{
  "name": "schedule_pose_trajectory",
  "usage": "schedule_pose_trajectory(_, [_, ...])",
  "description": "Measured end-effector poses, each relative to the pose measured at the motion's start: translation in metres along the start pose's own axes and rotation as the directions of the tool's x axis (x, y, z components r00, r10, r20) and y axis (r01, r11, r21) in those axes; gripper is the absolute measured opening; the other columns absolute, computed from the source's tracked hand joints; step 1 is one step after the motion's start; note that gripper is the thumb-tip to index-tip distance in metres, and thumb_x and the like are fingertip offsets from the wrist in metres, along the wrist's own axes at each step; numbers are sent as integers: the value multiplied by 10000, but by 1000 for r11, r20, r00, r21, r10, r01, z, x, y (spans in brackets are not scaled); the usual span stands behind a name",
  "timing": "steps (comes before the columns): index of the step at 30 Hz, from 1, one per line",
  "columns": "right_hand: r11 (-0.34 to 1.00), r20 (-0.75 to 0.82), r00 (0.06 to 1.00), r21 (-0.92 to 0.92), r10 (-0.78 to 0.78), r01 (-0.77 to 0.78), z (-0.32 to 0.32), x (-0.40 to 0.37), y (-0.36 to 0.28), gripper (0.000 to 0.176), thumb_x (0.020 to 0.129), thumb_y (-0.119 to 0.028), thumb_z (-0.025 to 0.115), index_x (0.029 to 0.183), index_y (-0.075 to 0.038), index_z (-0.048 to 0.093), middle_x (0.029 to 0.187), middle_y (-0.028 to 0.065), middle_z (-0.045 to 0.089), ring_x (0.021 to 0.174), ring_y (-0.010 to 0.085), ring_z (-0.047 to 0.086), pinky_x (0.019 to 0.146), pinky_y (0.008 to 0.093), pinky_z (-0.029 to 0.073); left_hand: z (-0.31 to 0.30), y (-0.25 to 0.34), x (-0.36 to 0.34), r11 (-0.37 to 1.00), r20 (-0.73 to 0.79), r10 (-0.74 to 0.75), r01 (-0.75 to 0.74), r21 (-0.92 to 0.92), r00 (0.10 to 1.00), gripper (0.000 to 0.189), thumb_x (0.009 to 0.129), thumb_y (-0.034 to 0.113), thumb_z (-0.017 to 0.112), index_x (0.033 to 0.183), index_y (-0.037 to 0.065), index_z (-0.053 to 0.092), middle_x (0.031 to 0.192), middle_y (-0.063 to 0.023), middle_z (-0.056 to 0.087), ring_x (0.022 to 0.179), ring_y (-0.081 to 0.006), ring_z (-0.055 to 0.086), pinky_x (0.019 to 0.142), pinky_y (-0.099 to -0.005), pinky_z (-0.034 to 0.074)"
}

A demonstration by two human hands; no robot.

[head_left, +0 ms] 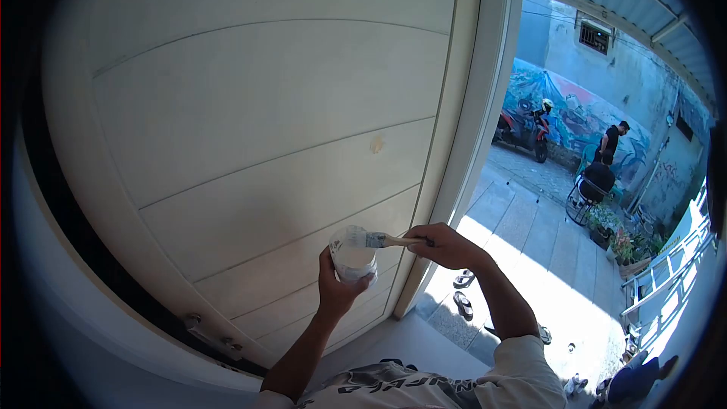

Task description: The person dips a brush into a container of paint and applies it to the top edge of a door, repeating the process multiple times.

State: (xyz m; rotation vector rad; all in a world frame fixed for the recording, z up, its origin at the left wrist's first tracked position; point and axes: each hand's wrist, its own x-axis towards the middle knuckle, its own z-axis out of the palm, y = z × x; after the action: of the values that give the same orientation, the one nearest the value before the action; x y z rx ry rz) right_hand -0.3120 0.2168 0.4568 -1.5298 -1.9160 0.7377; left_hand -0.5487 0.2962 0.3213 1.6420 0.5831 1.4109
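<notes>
My left hand (338, 288) is wrapped round a white plastic tub (356, 266), thumb on one side and fingers on the other. Pale smears mark the tub's inner wall, and its mouth tilts toward me. My right hand (445, 246) grips a paintbrush (397, 241) by its light wooden handle. The brush lies nearly level, its ferrule and whitish bristles over the tub's rim. Behind both hands stands a cream panelled door (288, 98) with curved horizontal grooves. A small tan patch (376, 144) shows on one of its panels.
A pale door frame (473, 98) rises right of the door; door handles (194, 323) sit low left. Outside, sandals (463, 304) lie on the paving. Farther off are a motorcycle (528, 130), a person in dark clothes (609, 142), potted plants (606, 223) and a white metal rack (666, 280).
</notes>
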Motion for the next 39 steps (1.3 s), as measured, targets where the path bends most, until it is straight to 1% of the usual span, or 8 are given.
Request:
schedule_pose_trajectory(4, [950,33,985,-261,-168,171,-3,3,-7,253,972,-190,581,1157,-31,645,877,149,657,845,293,663,769,413,512,-6,-6,-3,999,-22,-31,31,-9,999,882,659,119,878,1362,18,355,1260,-156,517,1177,-252,556,1016,-403,479])
schedule_pose_trajectory(18, [801,25,986,-580,-166,149,0,-7,-51,215,968,-215,575,1103,-79,672,953,70,671,917,275,671,786,420,542,-14,12,-7,998,1,16,-16,60,1000,874,671,142,890,1354,6,362,1236,-161,541,1173,-257,565,1018,-400,481])
schedule_pose_trajectory(21, [838,-4,987,-530,-158,132,-4,-2,-44,220,973,-212,575,1090,-52,671,892,79,659,850,228,660,737,383,528,-16,16,-8,998,-3,5,-5,63,1000,866,672,129,883,1352,5,362,1237,-162,548,1165,-258,575,1009,-405,489])
schedule_pose_trajectory(24, [998,113,991,-13,-66,68,-13,10,-23,236,993,-190,557,1074,5,662,705,10,559,664,105,507,621,301,430,-17,23,-8,997,-22,-67,66,-44,998,860,666,113,876,1349,9,364,1234,-163,552,1155,-260,586,1003,-412,496])
schedule_pose_trajectory(28, [957,162,984,265,75,-117,-26,21,-19,216,997,-192,562,1084,-30,676,687,-46,511,583,32,395,524,222,317,-22,22,-8,999,-37,-38,37,-30,999,863,656,96,871,1351,15,367,1228,-161,555,1144,-262,594,1001,-418,500])
schedule_pose_trajectory(31, [836,183,982,546,-55,-55,-50,34,-22,217,1007,-171,544,1101,-17,664,683,-41,490,542,32,341,481,216,270,-23,25,-6,1000,-38,-2,1,-11,999,863,654,92,867,1354,23,367,1227,-156,553,1151,-262,590,1003,-414,499])
schedule_pose_trajectory(35, [706,-125,973,670,-196,229,-113,58,-65,243,1019,-156,519,1187,-10,616,714,-22,486,530,41,330,480,218,273,-24,26,-7,1000,-35,21,-21,6,999,864,652,91,867,1355,28,368,1239,-152,546,1164,-263,582,1007,-412,496])
schedule_pose_trajectory(39, [583,-595,756,523,-273,622,-188,100,-129,340,1015,-150,524,1336,-41,549,783,-1,522,588,55,401,506,215,322,-22,33,-9,999,-33,3,-4,-32,999,866,649,88,865,1354,32,365,1244,-150,543,1170,-261,578,1012,-412,492])
